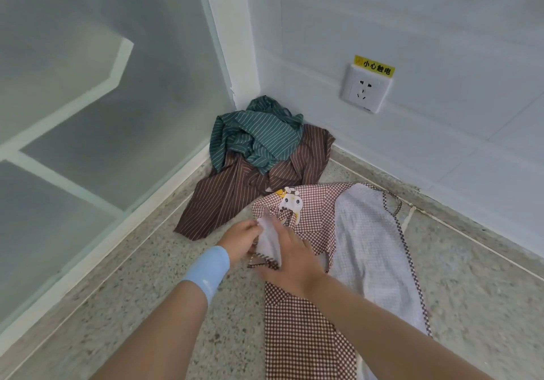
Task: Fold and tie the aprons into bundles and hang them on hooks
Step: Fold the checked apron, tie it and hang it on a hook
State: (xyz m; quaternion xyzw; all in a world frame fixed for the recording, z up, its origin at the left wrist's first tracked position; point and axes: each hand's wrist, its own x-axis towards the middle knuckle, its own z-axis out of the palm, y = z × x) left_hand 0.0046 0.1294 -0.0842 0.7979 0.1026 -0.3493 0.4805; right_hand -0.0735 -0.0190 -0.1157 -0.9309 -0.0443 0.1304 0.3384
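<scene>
From the head camera: the checked apron (306, 335) lies spread on the floor (147, 291), pale lining up, flat for folding. The left hand (240, 239) pinches its turned-over corner. The right hand (290, 264) lies on the fold just beside, likely pinning it; whether it grips, I cannot tell. Beyond both hands a green apron (259, 138) and a brown apron (223, 200) wait, heaped.

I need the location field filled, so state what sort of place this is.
Likely a corner of an indoor utility or back-of-house room: speckled terrazzo floor, white wall with a socket under a yellow warning label, and a frosted glass partition. Striped aprons and a checked apron lie on the floor.
</scene>
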